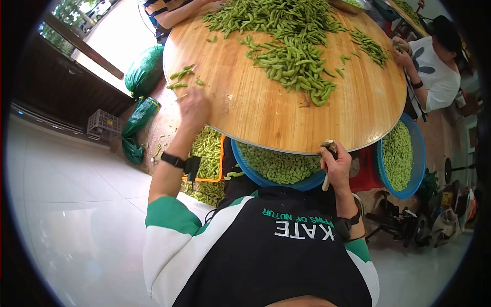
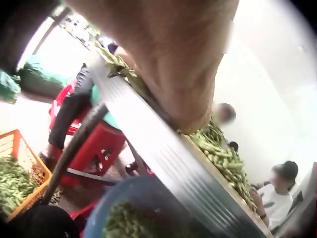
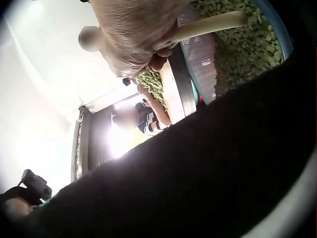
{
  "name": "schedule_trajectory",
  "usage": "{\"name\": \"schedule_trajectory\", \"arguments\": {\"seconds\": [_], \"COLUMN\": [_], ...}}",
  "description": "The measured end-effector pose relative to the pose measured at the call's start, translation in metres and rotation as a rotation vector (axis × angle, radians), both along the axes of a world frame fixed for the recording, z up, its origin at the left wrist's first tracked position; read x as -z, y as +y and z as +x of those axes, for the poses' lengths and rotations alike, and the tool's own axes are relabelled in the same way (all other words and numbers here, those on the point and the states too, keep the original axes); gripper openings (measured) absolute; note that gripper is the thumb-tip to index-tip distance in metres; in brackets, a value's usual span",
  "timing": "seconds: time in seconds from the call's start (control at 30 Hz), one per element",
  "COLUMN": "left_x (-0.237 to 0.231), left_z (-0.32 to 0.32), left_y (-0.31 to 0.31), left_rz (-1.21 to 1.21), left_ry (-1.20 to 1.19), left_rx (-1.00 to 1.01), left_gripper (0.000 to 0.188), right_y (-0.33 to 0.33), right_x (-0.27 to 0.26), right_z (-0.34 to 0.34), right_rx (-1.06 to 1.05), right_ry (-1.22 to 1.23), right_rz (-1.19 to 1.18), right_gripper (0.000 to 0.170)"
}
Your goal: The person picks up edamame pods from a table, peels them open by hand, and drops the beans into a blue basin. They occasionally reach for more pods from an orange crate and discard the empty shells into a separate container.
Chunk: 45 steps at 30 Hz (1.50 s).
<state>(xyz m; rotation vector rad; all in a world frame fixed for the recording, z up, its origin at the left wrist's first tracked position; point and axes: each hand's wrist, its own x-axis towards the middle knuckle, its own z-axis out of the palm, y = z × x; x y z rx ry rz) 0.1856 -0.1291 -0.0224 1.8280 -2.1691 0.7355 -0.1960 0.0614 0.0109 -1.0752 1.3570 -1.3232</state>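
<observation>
My left hand (image 1: 195,108), blurred, is low at the left edge of the round wooden table (image 1: 230,110), right beside a few green soybean pods (image 1: 179,75). Its fingertips are hidden, so I cannot tell how they are curled. In the left wrist view, pods (image 2: 130,77) lie along the table rim by this hand. My right hand (image 1: 338,169) grips a tool with a pale handle (image 3: 213,26) at the near table edge; the handle sticks out below the fist. A big heap of pods (image 1: 291,51) covers the far middle of the table.
Below the near edge stand a blue tub (image 1: 240,158) of shelled beans and an orange crate (image 1: 222,158) of pods. Another blue tub (image 1: 420,153) is at right. People sit at the far left and right (image 1: 442,66). Green sacks (image 1: 143,74) lie at left.
</observation>
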Motion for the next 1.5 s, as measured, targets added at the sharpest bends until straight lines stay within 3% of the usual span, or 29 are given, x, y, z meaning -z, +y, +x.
{"name": "schedule_trajectory", "arguments": {"seconds": [0.03,0.1,0.17,0.23,0.3,0.37,0.47,0.57,0.63,0.77,0.83,0.9,0.97,1.0,1.03,1.1,1.17,1.27,1.3,1.37,1.5], "left_x": [0.011,-0.018,-0.021,-0.038,-0.040,-0.052,-0.035,-0.026,-0.036,-0.010,-0.005,-0.001,-0.008,-0.018,-0.041,-0.062,-0.072,-0.079,-0.075,-0.059,-0.041], "left_z": [0.031,0.066,0.089,0.087,0.086,0.037,0.005,-0.004,0.007,0.063,0.092,0.113,0.104,0.095,0.062,0.008,-0.066,-0.177,-0.205,-0.240,-0.252], "left_y": [0.001,0.034,0.053,0.041,0.008,-0.019,-0.073,-0.097,-0.093,-0.069,-0.045,-0.018,0.003,0.006,0.009,-0.003,-0.003,0.005,0.004,0.001,-0.005], "left_rz": [-0.032,0.270,0.304,0.275,0.054,-0.088,-0.027,-0.015,0.231,0.183,0.234,0.495,0.368,0.243,0.106,0.058,0.208,0.437,0.479,0.481,0.479], "left_ry": [-0.074,-0.045,-0.182,-0.141,0.258,0.261,0.270,0.130,0.141,0.087,0.281,-0.075,-0.192,-0.299,-0.218,0.129,0.590,0.594,0.546,0.439,0.422], "left_rx": [-0.119,-0.346,-0.514,-0.514,-0.040,0.126,0.237,0.168,-0.057,-0.186,-0.258,-0.448,-0.356,-0.273,-0.147,0.170,0.603,0.813,0.867,0.735,0.544], "left_gripper": [0.022,0.018,0.021,0.024,0.029,0.032,0.033,0.037,0.030,0.025,0.023,0.018,0.020,0.022,0.021,0.019,0.017,0.012,0.012,0.018,0.026], "right_y": [0.000,-0.002,-0.005,-0.008,-0.011,-0.010,-0.009,-0.009,-0.009,-0.009,-0.010,-0.010,-0.013,-0.014,-0.012,-0.011,-0.012,-0.011,-0.011,-0.010,-0.010], "right_x": [0.001,0.003,0.007,0.008,0.003,0.004,0.007,0.005,0.007,0.008,0.007,0.007,0.006,0.007,0.008,0.009,0.009,0.013,0.013,0.012,0.014], "right_z": [0.000,-0.001,-0.002,0.000,-0.001,-0.003,0.001,0.000,0.001,-0.006,-0.004,-0.007,-0.010,-0.011,-0.011,-0.011,-0.011,-0.012,-0.012,-0.014,-0.011], "right_rx": [-0.006,0.005,-0.003,-0.010,-0.011,-0.011,0.006,0.021,0.028,0.002,0.007,-0.009,0.004,-0.013,-0.029,-0.016,-0.010,-0.006,0.005,-0.018,0.002], "right_ry": [-0.002,-0.037,-0.040,-0.042,-0.084,-0.084,-0.069,-0.028,-0.033,-0.074,-0.087,-0.142,-0.169,-0.184,-0.199,-0.209,-0.206,-0.202,-0.195,-0.209,-0.257], "right_rz": [-0.002,-0.020,-0.032,-0.042,0.031,0.025,0.005,0.004,0.015,0.029,0.040,0.056,0.065,0.061,0.062,0.062,0.050,0.031,0.032,0.033,0.022], "right_gripper": [0.007,0.007,0.007,0.007,0.006,0.006,0.007,0.007,0.008,0.007,0.008,0.008,0.009,0.009,0.010,0.010,0.011,0.013,0.013,0.014,0.010]}}
